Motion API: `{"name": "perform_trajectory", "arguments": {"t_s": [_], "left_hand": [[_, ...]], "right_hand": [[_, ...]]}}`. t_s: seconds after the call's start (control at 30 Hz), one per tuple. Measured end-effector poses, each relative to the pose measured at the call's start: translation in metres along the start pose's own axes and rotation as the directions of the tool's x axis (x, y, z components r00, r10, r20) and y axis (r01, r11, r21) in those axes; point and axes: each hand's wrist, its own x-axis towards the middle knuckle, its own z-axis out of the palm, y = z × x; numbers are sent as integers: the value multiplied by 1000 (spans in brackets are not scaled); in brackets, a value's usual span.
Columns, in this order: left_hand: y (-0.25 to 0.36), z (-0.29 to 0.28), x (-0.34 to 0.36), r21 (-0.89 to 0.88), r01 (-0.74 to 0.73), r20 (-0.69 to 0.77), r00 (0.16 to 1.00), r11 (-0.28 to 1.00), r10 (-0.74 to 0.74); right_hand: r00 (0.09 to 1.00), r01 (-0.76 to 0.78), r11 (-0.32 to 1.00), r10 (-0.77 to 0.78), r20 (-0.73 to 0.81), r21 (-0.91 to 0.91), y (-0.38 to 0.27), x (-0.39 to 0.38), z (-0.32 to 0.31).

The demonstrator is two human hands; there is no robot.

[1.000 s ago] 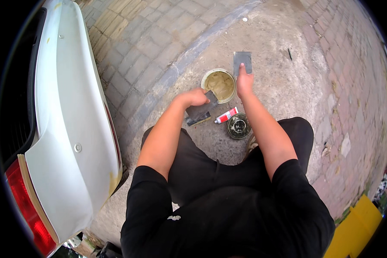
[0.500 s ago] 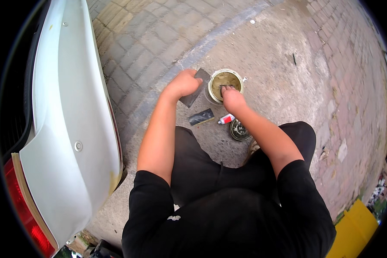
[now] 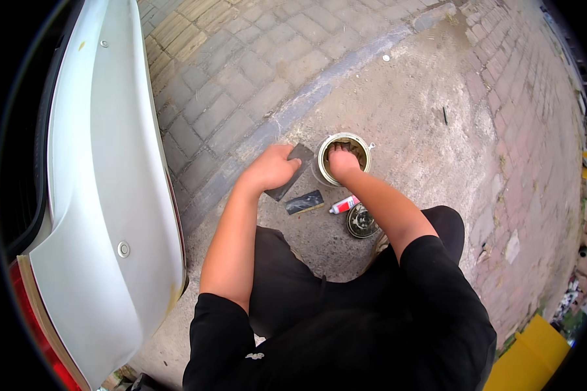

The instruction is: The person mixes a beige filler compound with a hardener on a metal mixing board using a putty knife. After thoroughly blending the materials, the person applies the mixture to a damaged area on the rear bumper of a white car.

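My left hand (image 3: 272, 167) grips a flat dark grey plate (image 3: 292, 174) by its edge, left of an open can (image 3: 322, 171). Inside the can is thick tan putty (image 3: 353, 141). My right hand (image 3: 343, 161) reaches down into the can, fingers closed on a small dark spreader, mostly hidden by the hand and the rim. On the concrete just below the plate lies a dark sanding block (image 3: 304, 202) with whitish smears. Beside it are a red and white tube (image 3: 344, 204) and a round, smeared lid (image 3: 361, 221).
Along the left stands a car's white bumper (image 3: 117, 195) with a yellowish patch near its lower corner. Grey paving bricks (image 3: 235, 104) lie beyond the concrete, reddish ones at right. A yellow object (image 3: 528, 358) stands at lower right.
My right hand has gone deeper into the can, covering more of the spreader. My left hand with the plate sits lower in the picture; the whole view has shifted slightly.
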Motion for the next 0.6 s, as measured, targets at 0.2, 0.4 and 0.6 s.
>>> {"name": "perform_trajectory", "arguments": {"t_s": [0.2,0.4,0.6], "left_hand": [[-8,-5,-6,76,20,-45,999,997,-17],[-17,-4,1,69,-16,-92,996,997,23],[15,1,14,-170,-76,-299,954,983,22]], "right_hand": [[977,35,987,-67,202,158,10,9,-11],[904,144,978,-193,381,152,23,-3,-64],[937,242,923,-302,174,300,36,-63,-133]]}}
